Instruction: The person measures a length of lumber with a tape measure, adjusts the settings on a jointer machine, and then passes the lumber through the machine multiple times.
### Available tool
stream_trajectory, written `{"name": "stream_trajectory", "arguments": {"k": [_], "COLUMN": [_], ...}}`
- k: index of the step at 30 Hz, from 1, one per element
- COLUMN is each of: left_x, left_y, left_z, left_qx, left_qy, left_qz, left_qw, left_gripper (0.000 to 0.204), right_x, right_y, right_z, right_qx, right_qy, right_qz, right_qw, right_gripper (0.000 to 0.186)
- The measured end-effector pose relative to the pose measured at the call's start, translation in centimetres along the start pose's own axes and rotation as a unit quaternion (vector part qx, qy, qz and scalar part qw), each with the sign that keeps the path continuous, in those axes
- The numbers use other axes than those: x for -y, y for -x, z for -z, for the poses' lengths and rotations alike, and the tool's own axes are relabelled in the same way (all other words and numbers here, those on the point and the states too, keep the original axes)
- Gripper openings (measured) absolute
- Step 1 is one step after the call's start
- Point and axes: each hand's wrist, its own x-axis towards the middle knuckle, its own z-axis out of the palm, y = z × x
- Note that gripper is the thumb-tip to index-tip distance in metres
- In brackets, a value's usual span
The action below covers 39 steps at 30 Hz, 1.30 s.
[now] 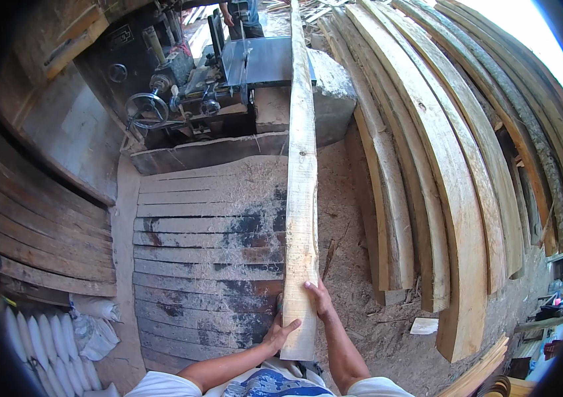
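A long, pale rough-sawn plank stretches from my body away to the far metal saw table, over whose right edge it passes. My left hand grips the plank's left edge close to the near end, thumb on top and fingers partly hidden below. A little farther along, my right hand clasps the right edge, its thumb on the upper face. One side of the plank is uneven along its length.
Left of the table stands a dark sawing machine with a handwheel. Long timbers are stacked on the right. Sawdust covers the slatted floor. White sacks lie at lower left. Another person stands beyond the table.
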Motion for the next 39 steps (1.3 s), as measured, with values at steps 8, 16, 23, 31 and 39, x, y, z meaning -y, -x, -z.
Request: {"name": "stream_trajectory", "arguments": {"k": [8, 16, 23, 31, 39], "left_x": [3.3, 4.8, 5.7, -1.1, 0.2], "left_y": [-1.4, -3.9, -4.6, -1.6, -2.6], "left_z": [4.3, 1.5, 2.1, -1.3, 6.1], "left_qx": [0.043, 0.054, 0.005, -0.010, 0.149], "left_qy": [0.136, 0.273, 0.078, -0.163, -0.283], "left_qz": [0.156, 0.086, 0.092, -0.116, 0.036], "left_qw": [0.977, 0.957, 0.993, 0.980, 0.947], "left_gripper": [0.096, 0.081, 0.076, 0.095, 0.071], "right_x": [4.2, 0.7, -0.2, 0.1, 4.1], "right_y": [3.3, 3.9, -1.9, -2.2, -0.8], "right_z": [-8.4, -8.9, 0.7, 1.6, 4.1], "right_qx": [-0.165, -0.162, -0.037, 0.011, 0.022], "right_qy": [0.469, 0.701, 0.128, 0.060, 0.057], "right_qz": [-0.076, 0.005, -0.017, -0.042, -0.056], "right_qw": [0.865, 0.694, 0.991, 0.997, 0.997], "right_gripper": [0.117, 0.124, 0.108, 0.077, 0.076]}}
